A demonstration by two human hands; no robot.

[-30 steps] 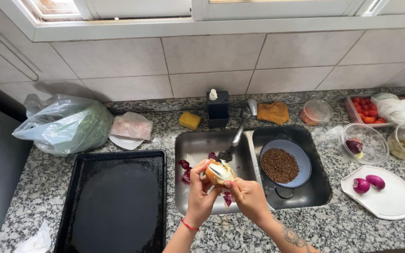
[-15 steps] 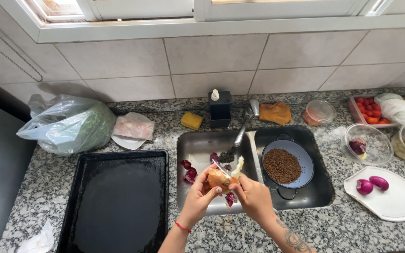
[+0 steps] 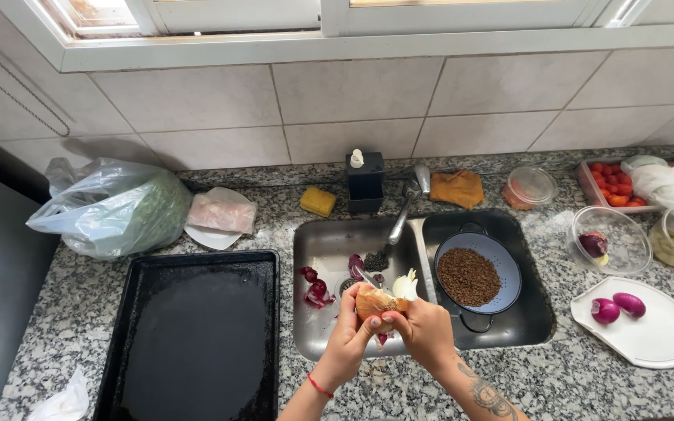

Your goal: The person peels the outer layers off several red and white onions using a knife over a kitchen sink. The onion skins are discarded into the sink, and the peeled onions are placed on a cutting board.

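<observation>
Yellow onion (image 3: 374, 300) gripped over the left sink basin (image 3: 329, 249), left hand (image 3: 350, 337) closed around its lower side, right hand (image 3: 423, 327) closed on its right side with a small knife (image 3: 367, 277) poking up-left past the onion; loose pale skin flap (image 3: 406, 285) sticking up just above the right hand. Risks, as judgement: blade close to left thumb, slip on slick skin likely to nick it; onion held in air, not braced, so a hard tug on the flap could drop it into the basin onto the purple peels (image 3: 315, 288) just left of the hands; flying skin could land in the blue colander of lentils (image 3: 477, 274) just right of and above the right hand. Black baking tray (image 3: 196, 335) well left of left hand; white cutting board (image 3: 641, 327) with two peeled red onions (image 3: 618, 307) well right of right hand; plastic bag of greens (image 3: 111, 206) far up-left. Versus half a second ago: hands and onion sit slightly lower and nearer, skin flap peeled up more upright, knife tip more exposed; versus a full second ago, onion looked rounder, flap not yet lifted. Everything else on granite counter (image 3: 571, 374) unchanged.
</observation>
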